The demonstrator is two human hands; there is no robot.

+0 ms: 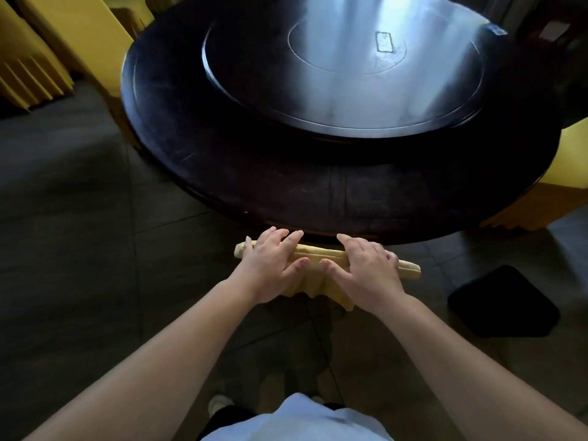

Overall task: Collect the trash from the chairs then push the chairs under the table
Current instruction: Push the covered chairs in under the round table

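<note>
A chair with a yellow cloth cover [318, 253] stands straight in front of me. Only the top of its back shows, close against the near edge of the round dark table [254, 186]; its seat is hidden beneath the table. My left hand [273, 262] and my right hand [366, 269] rest side by side on the chair's top, fingers stretched over it toward the table and thumbs on the near side. I see no trash in view.
A glass turntable [343, 74] covers the middle of the table. More yellow-covered chairs stand at the far left [79, 43] and at the table's right [569, 173]. A black soft object [502, 303] lies on the dark tiled floor to my right.
</note>
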